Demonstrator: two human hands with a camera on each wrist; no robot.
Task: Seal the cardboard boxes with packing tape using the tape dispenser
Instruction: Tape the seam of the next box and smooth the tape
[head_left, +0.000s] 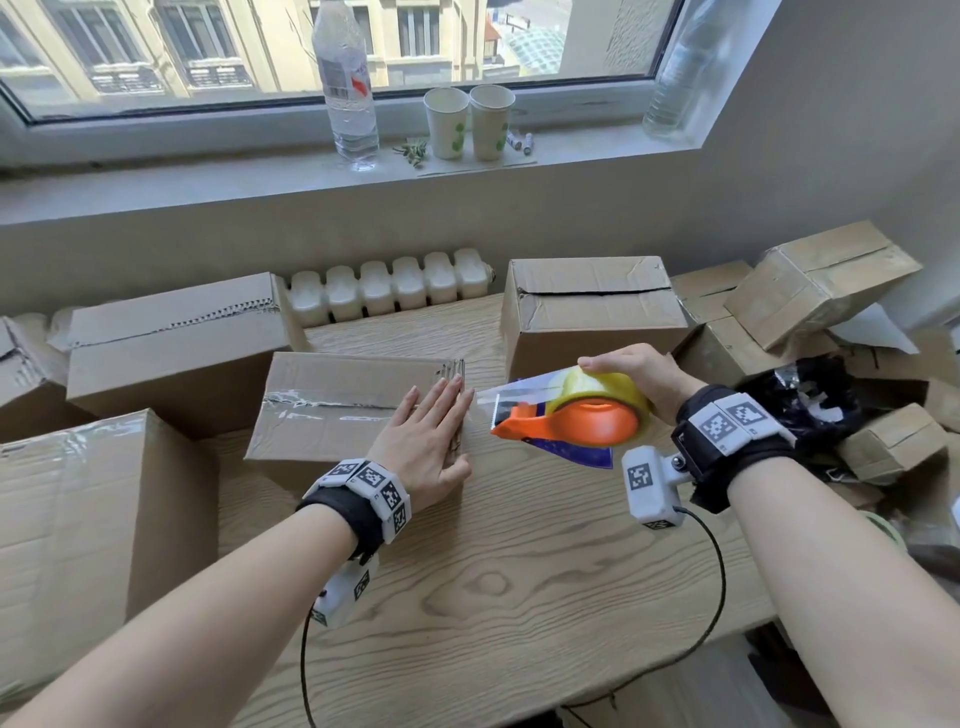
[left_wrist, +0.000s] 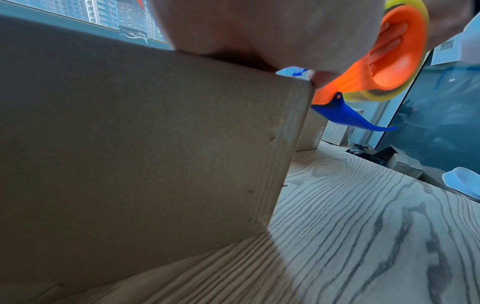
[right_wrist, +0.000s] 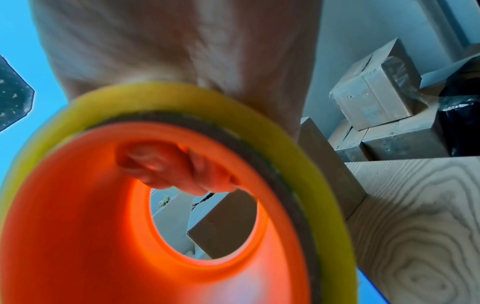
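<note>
A small cardboard box (head_left: 332, 405) lies on the wooden table (head_left: 493, 597) with clear tape along its top seam. My left hand (head_left: 431, 436) lies flat on the box's right end, fingers straight. My right hand (head_left: 639, 374) grips an orange tape dispenser (head_left: 587, 423) with a yellowish tape roll (head_left: 602, 382), held in the air just right of the box. A strip of clear tape (head_left: 498, 395) runs from the roll toward the box's right edge. In the right wrist view my fingers (right_wrist: 168, 166) curl inside the dispenser's orange core (right_wrist: 103, 226). The left wrist view shows the box's side (left_wrist: 142, 154) and the dispenser (left_wrist: 384, 55).
Larger cardboard boxes stand at the left (head_left: 171, 343), near left (head_left: 78, 525) and behind (head_left: 592, 306). More boxes (head_left: 815, 280) and a black bag (head_left: 800, 400) pile up at the right. A bottle (head_left: 348, 88) and paper cups (head_left: 467, 122) stand on the windowsill.
</note>
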